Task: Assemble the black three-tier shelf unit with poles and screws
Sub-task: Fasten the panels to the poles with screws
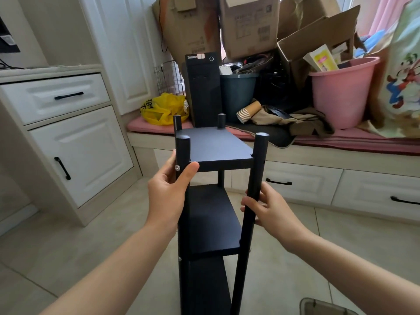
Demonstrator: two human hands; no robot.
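Fingers [246, 202] of left hand [168, 192] and right hand [270, 210] are curled round front poles [183, 151]; the tilted right pole [256, 173] should be seated squarely.

The bottom edge cuts off the lower end of the shelf unit [213, 151].

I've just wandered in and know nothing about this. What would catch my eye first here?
Dead centre stands the black shelf unit, three tiers tall. The left hand grips its front left pole beside a silver screw, and the right hand grips the slanted front right pole. Behind, to the right, a pink bucket and a heap of cardboard boxes draw the eye.
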